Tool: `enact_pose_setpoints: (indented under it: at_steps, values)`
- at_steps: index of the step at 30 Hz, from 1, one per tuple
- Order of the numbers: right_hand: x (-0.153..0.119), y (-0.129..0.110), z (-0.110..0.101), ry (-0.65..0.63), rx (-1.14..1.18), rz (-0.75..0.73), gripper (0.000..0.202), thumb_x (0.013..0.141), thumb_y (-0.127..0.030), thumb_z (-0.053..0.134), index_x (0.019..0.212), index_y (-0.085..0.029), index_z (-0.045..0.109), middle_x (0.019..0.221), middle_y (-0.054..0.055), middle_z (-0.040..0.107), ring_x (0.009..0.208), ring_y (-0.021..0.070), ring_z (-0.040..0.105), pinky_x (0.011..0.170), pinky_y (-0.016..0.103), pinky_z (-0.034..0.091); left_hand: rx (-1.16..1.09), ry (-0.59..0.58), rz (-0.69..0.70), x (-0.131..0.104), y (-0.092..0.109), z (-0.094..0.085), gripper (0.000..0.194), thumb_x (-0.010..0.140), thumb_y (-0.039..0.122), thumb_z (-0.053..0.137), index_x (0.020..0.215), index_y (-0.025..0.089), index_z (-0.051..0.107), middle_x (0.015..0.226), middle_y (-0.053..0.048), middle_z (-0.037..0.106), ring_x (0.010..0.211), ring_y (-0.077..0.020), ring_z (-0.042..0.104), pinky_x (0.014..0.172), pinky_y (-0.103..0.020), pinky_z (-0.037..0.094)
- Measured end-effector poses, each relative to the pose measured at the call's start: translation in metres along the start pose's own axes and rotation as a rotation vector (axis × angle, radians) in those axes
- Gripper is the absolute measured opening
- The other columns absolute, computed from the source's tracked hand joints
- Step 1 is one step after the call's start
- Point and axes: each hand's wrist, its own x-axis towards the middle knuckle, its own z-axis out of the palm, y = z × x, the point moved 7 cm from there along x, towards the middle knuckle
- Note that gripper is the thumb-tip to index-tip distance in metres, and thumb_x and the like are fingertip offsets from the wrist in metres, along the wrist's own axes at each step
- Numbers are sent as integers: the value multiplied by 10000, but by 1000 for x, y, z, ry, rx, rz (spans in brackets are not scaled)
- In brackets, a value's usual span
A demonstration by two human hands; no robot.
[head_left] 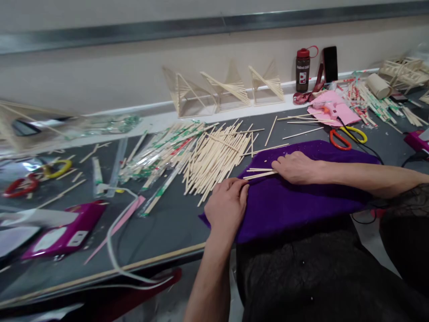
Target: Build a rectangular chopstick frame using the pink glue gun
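Observation:
A purple cloth lies over the table's front edge and partly across my lap. On it rest several pale wooden chopsticks, side by side. My right hand is closed over their right ends, and its palm hides the rest of their length. At the cloth's left edge, my left hand has its fingers curled down on the fabric, beside the left tips of the chopsticks. Just left of it spreads a big pile of loose chopsticks.
Wrapped chopsticks lie left of the pile. Three stick frames stand along the wall, near a bottle and a phone. Scissors, a glue gun, a magenta packet and a white cable are also here.

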Motion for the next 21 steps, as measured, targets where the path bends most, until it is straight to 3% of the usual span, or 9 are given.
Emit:
enact_pose_setpoints:
  at_steps: [4,9,14,18,21]
  values:
    - [10,25,-3,-9,36,24,320,1010,-204,352,1178,-164,622,1053,141,736,861,236,678,615,311,366,-6,-5,13,0,1,-1,309,976,348,502,952,206,776,983,-82,745,906,-255,647,789,-361,495]
    - [31,101,-22,97,20,244,342,1022,-233,355,1222,-159,622,1114,145,729,931,244,668,636,316,356,-2,-17,8,0,0,-2,329,983,362,482,953,206,771,990,-82,746,909,-251,646,791,-360,491]
    - [39,167,-13,124,-88,381,382,1014,-305,394,1263,-128,623,1271,186,652,1083,296,620,793,357,417,-10,-23,16,1,0,-2,315,979,364,488,949,223,767,984,-83,743,911,-246,648,800,-356,496]
    - [44,193,2,61,-98,409,642,938,-500,544,1427,-86,504,1440,234,534,1264,379,511,959,439,406,-21,-1,15,0,0,-3,292,969,365,506,940,231,764,972,-85,743,908,-251,652,796,-358,500]
    - [49,201,13,-9,-88,470,635,947,-534,514,1391,-81,537,1389,237,579,1250,384,527,1001,478,390,-34,5,11,0,-1,-3,297,969,366,497,936,233,760,976,-86,744,899,-254,650,806,-373,503]
